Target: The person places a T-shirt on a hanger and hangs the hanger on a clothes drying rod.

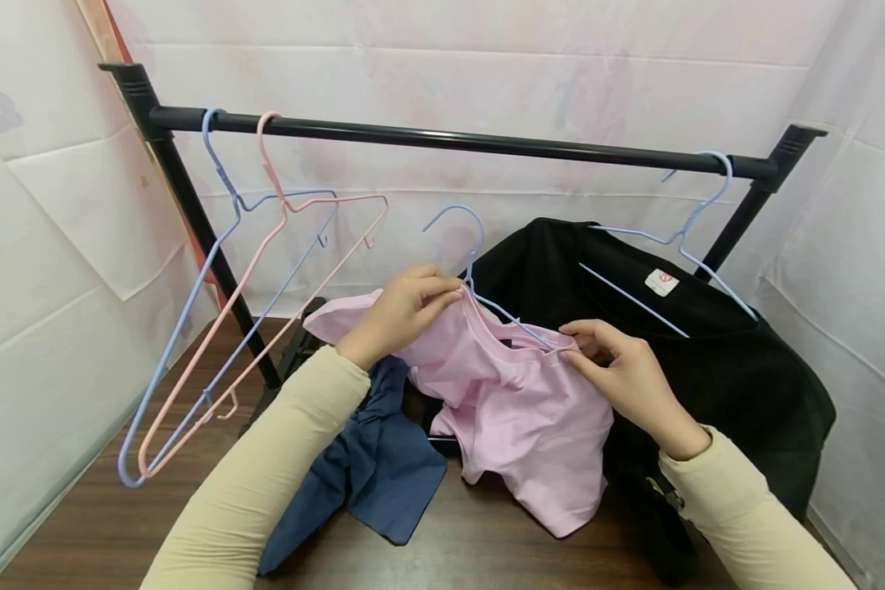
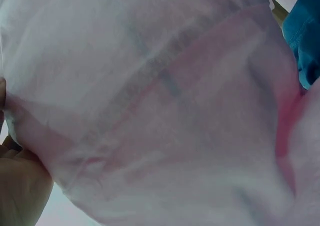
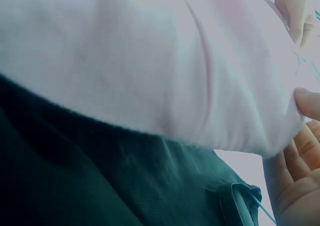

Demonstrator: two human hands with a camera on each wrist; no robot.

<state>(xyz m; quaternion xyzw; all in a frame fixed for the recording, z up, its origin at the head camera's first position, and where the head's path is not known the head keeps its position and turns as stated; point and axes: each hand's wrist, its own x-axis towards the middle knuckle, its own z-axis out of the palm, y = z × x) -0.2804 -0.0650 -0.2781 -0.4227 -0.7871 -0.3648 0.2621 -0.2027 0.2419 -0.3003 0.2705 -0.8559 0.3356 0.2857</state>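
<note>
Nearest both wrist cameras: pink shirt (image 1: 538,418). Pinched at neckline by left hand (image 1: 413,303) and right hand (image 1: 623,369), fingers curled. Blue hanger (image 1: 471,266) at neckline. Probably best: stretch collar, slide hanger arm in without snagging. Beyond: black top (image 1: 745,369), below rack bar (image 1: 457,139).

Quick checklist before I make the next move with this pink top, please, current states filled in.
1. Left hand gripping pink top at the neckline: ok.
2. Right hand pinching the neckline's other side: ok.
3. Both ends of the blue hanger seated in the shoulders: cannot tell, ends hidden.
4. Its hook on the black rail: not ok, apart from it.
5. Black garment hung on the rail by its own hanger: ok.
</note>
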